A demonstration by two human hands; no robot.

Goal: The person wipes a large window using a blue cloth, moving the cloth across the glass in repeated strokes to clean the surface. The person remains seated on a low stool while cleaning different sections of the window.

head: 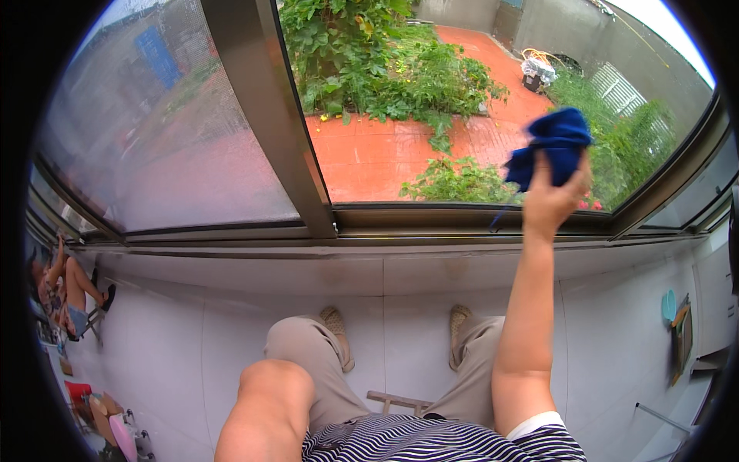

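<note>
My right hand (pixel 554 196) grips a bunched dark-blue cloth (pixel 559 141) in front of the right window pane (pixel 369 156). Whether the cloth presses on the glass is hard to tell, as hand and cloth are slightly blurred. A thin blue strand hangs from it above the bottom rail of the window frame (pixel 427 222). Of my left arm (pixel 271 398) only the bent elbow part shows, above my left thigh; the left hand is out of view. To the left, beyond the upright frame bar (pixel 262 110), a hazy, screened pane (pixel 173 144) fills the window.
Below the window runs a pale ledge (pixel 346 257) over a tiled floor (pixel 231 329). A wooden stool (pixel 404 399) shows between my legs. At far left a person (pixel 63 289) sits on a seat. A teal basin (pixel 668 305) stands at right; a pink object (pixel 122 436) lies lower left.
</note>
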